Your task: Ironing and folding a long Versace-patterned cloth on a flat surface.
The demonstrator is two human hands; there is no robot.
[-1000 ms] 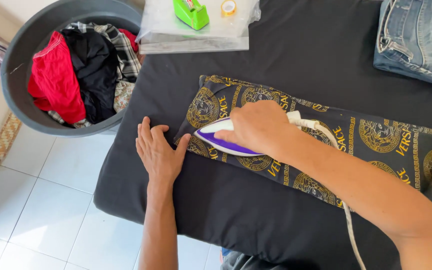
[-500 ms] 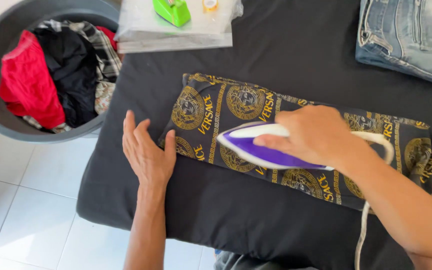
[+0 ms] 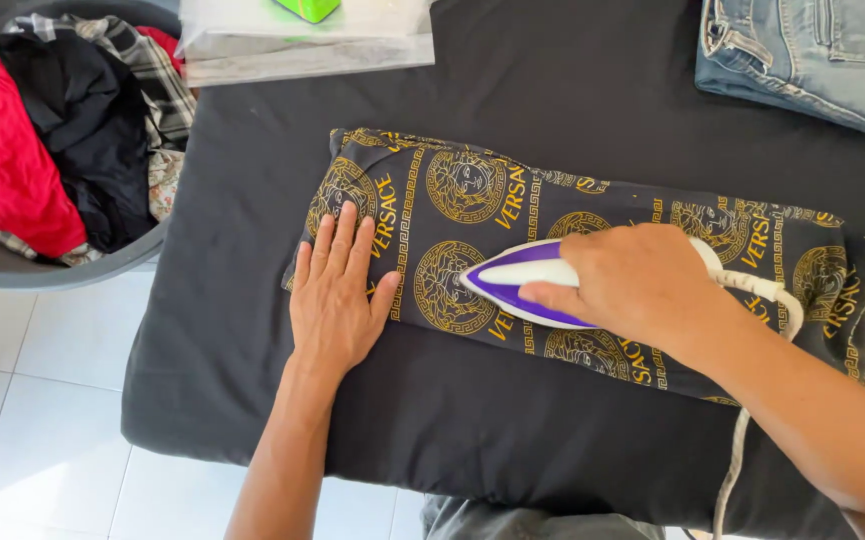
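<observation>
A black cloth with gold round and key-pattern prints [image 3: 473, 190] lies stretched across a dark padded ironing surface [image 3: 553, 90]. My right hand [image 3: 643, 280] grips a purple and white iron [image 3: 518, 285] that rests flat on the cloth, tip pointing left. Its white cord [image 3: 768, 300] trails off to the right and down. My left hand [image 3: 338, 295] lies flat, fingers apart, on the cloth's left end, a short way left of the iron's tip.
A grey laundry basket [image 3: 13, 265] with red, black and checked clothes stands at the left on a white tiled floor [image 3: 43, 420]. Folded blue jeans [image 3: 813, 60] lie at the top right. A clear plastic bag [image 3: 303, 50] holding a green object sits at the top.
The iron slid right along the cloth, then stayed near the middle. My left hand moved up from the bare surface onto the cloth's left end.
</observation>
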